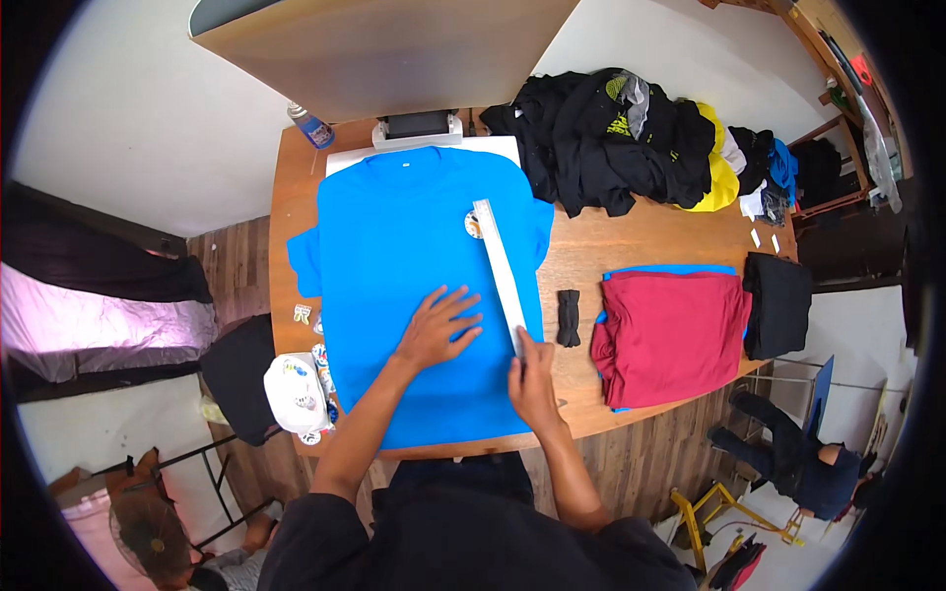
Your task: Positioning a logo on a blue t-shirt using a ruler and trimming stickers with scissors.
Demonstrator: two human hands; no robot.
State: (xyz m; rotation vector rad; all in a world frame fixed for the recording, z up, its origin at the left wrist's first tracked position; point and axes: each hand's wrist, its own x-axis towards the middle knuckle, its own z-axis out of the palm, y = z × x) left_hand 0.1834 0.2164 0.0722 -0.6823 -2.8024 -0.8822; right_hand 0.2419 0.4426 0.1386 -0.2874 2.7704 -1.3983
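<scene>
Right hand (533, 379) is closed on the near end of the ruler (503, 281), which points ahead, slanting left, its far tip beside the sticker (473, 225). Left hand (436, 327), empty, fingers spread on the shirt (402, 231), is nearer that sticker.

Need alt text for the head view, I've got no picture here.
The right hand holds a white ruler on a blue T-shirt laid out on a wooden table, the ruler's far end at a round emblem; the left hand is spread on the shirt. Folded maroon fabric lies to the right, with mostly black clothes heaped behind.
</scene>
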